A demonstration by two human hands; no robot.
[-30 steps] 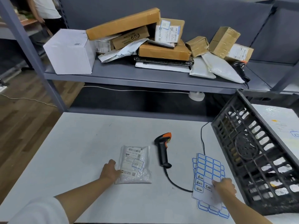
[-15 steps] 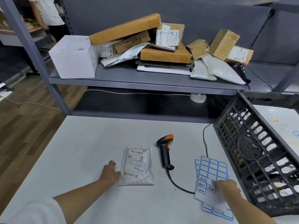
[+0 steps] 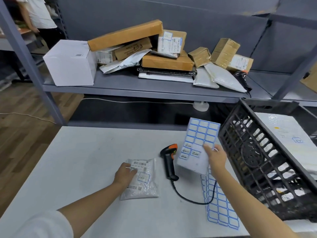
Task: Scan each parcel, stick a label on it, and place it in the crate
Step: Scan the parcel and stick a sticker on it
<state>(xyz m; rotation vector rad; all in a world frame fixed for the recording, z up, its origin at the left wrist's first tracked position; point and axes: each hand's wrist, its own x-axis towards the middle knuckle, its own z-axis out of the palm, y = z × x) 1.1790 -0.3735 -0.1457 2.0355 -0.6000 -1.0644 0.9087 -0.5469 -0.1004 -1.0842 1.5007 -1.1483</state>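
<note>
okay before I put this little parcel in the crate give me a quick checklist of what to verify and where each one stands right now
1. Blue-bordered label stuck on the parcel: ok.
2. Parcel scanned: cannot tell; the scanner lies on the table.
3. Left hand has the parcel: not ok, it only rests on it.
4. Right hand free: not ok, it holds a label sheet in the air.
5. Crate has room: ok, a white bag lies inside with space above.
</note>
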